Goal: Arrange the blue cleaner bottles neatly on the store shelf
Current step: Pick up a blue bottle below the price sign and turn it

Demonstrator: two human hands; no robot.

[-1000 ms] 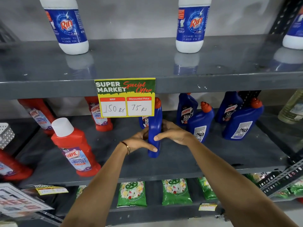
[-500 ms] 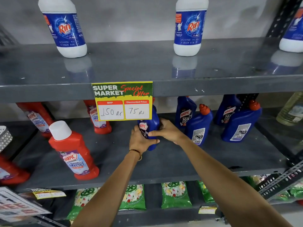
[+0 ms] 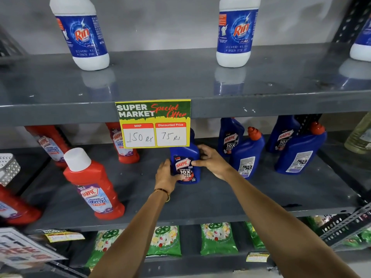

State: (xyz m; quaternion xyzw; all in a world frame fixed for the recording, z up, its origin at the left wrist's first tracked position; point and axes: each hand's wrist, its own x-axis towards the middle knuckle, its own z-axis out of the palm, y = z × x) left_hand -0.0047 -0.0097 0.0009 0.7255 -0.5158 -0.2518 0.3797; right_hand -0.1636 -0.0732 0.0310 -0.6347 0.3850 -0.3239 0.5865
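A blue Harpic cleaner bottle [image 3: 185,167] stands upright on the grey middle shelf [image 3: 200,199], label facing me, its top hidden behind a price card. My left hand [image 3: 165,175] grips its left side and my right hand [image 3: 210,160] grips its right side. Several more blue Harpic bottles stand to the right: one [image 3: 230,137] at the back, one [image 3: 248,155] in front of it with its back label toward me, another [image 3: 284,135] at the back, and one [image 3: 301,153] turned back-out.
Red Harpic bathroom cleaner bottles [image 3: 94,187] fill the left of the same shelf. The yellow-green price card [image 3: 153,123] hangs from the upper shelf, where white Rin bottles [image 3: 234,33] stand. Green pouches [image 3: 217,238] lie on the shelf below. A yellowish bottle [image 3: 359,135] sits at far right.
Both hands turned the blue bottle from edge-on to label-forward and moved it back on the shelf, under the price card. The other bottles stayed in place.
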